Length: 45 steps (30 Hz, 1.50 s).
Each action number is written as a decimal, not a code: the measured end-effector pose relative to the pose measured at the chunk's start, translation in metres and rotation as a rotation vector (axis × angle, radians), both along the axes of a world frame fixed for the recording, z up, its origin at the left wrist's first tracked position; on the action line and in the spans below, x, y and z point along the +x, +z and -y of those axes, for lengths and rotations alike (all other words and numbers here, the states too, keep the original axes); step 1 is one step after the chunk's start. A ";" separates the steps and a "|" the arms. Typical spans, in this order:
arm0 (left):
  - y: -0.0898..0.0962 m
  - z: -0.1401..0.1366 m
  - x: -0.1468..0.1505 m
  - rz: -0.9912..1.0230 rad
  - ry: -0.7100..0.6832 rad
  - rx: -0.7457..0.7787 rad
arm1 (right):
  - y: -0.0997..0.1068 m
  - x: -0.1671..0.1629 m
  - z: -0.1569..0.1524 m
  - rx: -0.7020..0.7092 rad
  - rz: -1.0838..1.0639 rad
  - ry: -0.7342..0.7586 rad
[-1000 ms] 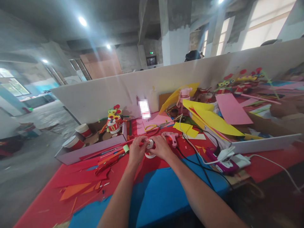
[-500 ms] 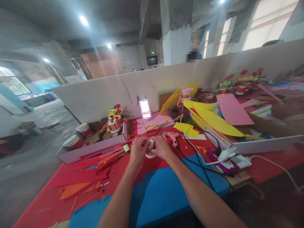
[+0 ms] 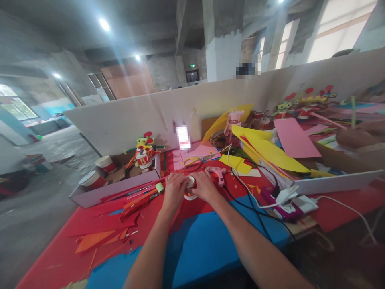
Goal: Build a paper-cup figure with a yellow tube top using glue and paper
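A small red-and-white paper cup [image 3: 190,197] is between my hands at the middle of the table, with a white round piece [image 3: 191,182] at its top. My left hand [image 3: 175,187] closes on the cup's left side, fingers bent towards the top. From the right, my right hand [image 3: 205,185] closes on the same cup. My fingers partly hide the cup and the white piece. Just right of my right hand lies a pink glue gun [image 3: 219,176]. Behind my hands are scissors [image 3: 198,161] with yellow and red handles. A pale green paper roll [image 3: 160,187] lies left of my left hand.
A box [image 3: 117,186] at left holds paper cups and a finished cup figure [image 3: 144,154]. Yellow sheets [image 3: 267,148] and a pink sheet [image 3: 296,138] top the right-hand box. Cables run to a purple power strip [image 3: 284,206]. Someone else's blurred hand [image 3: 350,136] is at far right.
My hands stay around the cup, with only slight finger shifts at its top. At far right, the other person's hand has moved and now shows a green strip upright.
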<state>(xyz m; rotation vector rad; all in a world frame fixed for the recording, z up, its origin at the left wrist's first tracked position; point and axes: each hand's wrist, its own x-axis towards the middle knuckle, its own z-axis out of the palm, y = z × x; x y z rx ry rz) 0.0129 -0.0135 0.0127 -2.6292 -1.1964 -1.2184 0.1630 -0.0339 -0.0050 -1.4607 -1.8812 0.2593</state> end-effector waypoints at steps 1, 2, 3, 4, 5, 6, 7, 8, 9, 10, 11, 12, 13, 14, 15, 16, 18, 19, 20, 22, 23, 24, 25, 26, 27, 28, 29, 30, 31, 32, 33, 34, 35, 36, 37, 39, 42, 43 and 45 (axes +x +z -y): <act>0.000 0.001 0.000 -0.021 0.006 0.015 | 0.000 0.000 0.000 0.002 0.005 0.000; 0.000 0.002 0.000 -0.045 0.013 0.031 | 0.000 0.000 0.000 0.004 0.010 -0.001; 0.001 0.003 0.000 -0.065 0.021 0.045 | 0.000 0.000 0.000 0.005 0.013 -0.002; 0.001 0.003 0.001 -0.082 0.026 0.057 | 0.000 0.000 0.000 0.005 0.016 -0.003; 0.001 0.004 0.001 -0.094 0.031 0.067 | 0.000 0.000 0.000 0.003 0.018 -0.001; 0.001 0.005 0.001 -0.101 0.036 0.073 | 0.000 0.000 0.000 0.002 0.019 0.002; 0.001 0.006 0.001 -0.107 0.037 0.075 | 0.001 0.000 0.000 0.001 0.019 0.003; 0.002 0.006 0.002 -0.109 0.036 0.075 | 0.001 0.000 0.000 0.001 0.018 0.003; 0.002 0.007 0.002 -0.109 0.033 0.077 | 0.001 0.000 0.000 0.002 0.018 0.003; 0.003 0.007 0.002 -0.108 0.029 0.078 | 0.001 0.001 0.000 0.003 0.018 0.003; 0.003 0.008 0.002 -0.108 0.025 0.081 | 0.001 0.001 0.000 0.002 0.018 0.003; 0.004 0.008 0.003 -0.111 0.020 0.084 | 0.000 0.001 0.000 0.000 0.017 0.005; 0.004 0.008 0.003 -0.118 0.014 0.087 | 0.000 0.001 0.000 -0.003 0.015 0.008; 0.005 0.008 0.003 -0.128 0.010 0.090 | 0.000 0.000 -0.001 -0.008 0.012 0.012; 0.005 0.008 0.003 -0.139 0.008 0.091 | 0.000 0.000 -0.001 -0.013 0.008 0.015; 0.004 0.008 0.003 -0.148 0.007 0.093 | 0.001 0.000 -0.001 -0.017 0.003 0.017; 0.004 0.008 0.004 -0.156 0.012 0.095 | 0.001 0.001 0.000 -0.030 -0.002 0.020; 0.004 0.008 0.004 -0.156 0.015 0.097 | 0.001 0.001 0.000 -0.037 -0.004 0.024; 0.004 0.008 0.004 -0.157 0.017 0.097 | 0.002 0.002 0.001 -0.038 -0.009 0.032; 0.005 0.010 0.005 -0.161 0.020 0.099 | 0.003 0.004 0.003 -0.021 -0.026 0.071; 0.005 0.011 0.005 -0.165 0.026 0.100 | 0.003 0.006 0.004 -0.001 -0.036 0.101; 0.006 0.012 0.004 -0.170 0.035 0.103 | 0.004 0.008 0.005 0.025 -0.046 0.129; 0.007 0.014 0.004 -0.172 0.047 0.106 | 0.005 0.009 0.006 0.053 -0.056 0.146; 0.008 0.015 0.003 -0.173 0.059 0.109 | 0.006 0.011 0.006 0.079 -0.065 0.151; 0.008 0.016 0.003 -0.170 0.070 0.111 | 0.007 0.012 0.007 0.103 -0.070 0.145; 0.009 0.017 0.002 -0.164 0.079 0.110 | 0.008 0.013 0.007 0.123 -0.071 0.132; 0.009 0.018 0.002 -0.154 0.083 0.106 | 0.008 0.013 0.007 0.136 -0.068 0.121; 0.009 0.018 0.001 -0.141 0.084 0.100 | 0.009 0.013 0.007 0.143 -0.062 0.115; 0.008 0.018 0.001 -0.128 0.083 0.094 | 0.009 0.013 0.006 0.146 -0.057 0.113; 0.008 0.017 0.000 -0.117 0.084 0.088 | 0.009 0.012 0.005 0.143 -0.054 0.114; 0.007 0.017 0.000 -0.105 0.084 0.083 | 0.009 0.011 0.005 0.137 -0.057 0.116; 0.007 0.017 0.000 -0.096 0.086 0.079 | 0.008 0.010 0.004 0.131 -0.064 0.117; 0.007 0.017 -0.001 -0.089 0.088 0.074 | 0.008 0.009 0.003 0.125 -0.070 0.119; 0.006 0.016 -0.001 -0.083 0.090 0.070 | 0.007 0.008 0.003 0.120 -0.074 0.123; 0.006 0.016 -0.001 -0.077 0.091 0.066 | 0.007 0.008 0.003 0.118 -0.076 0.128; 0.006 0.016 -0.002 -0.065 0.087 0.064 | 0.007 0.007 0.003 0.119 -0.075 0.135; 0.005 0.015 -0.004 -0.043 0.085 0.052 | 0.007 0.008 0.005 0.127 -0.068 0.142; 0.005 0.015 -0.004 -0.038 0.088 0.045 | 0.007 0.008 0.005 0.131 -0.068 0.144; 0.004 0.015 -0.005 -0.032 0.093 0.034 | 0.007 0.008 0.006 0.139 -0.069 0.150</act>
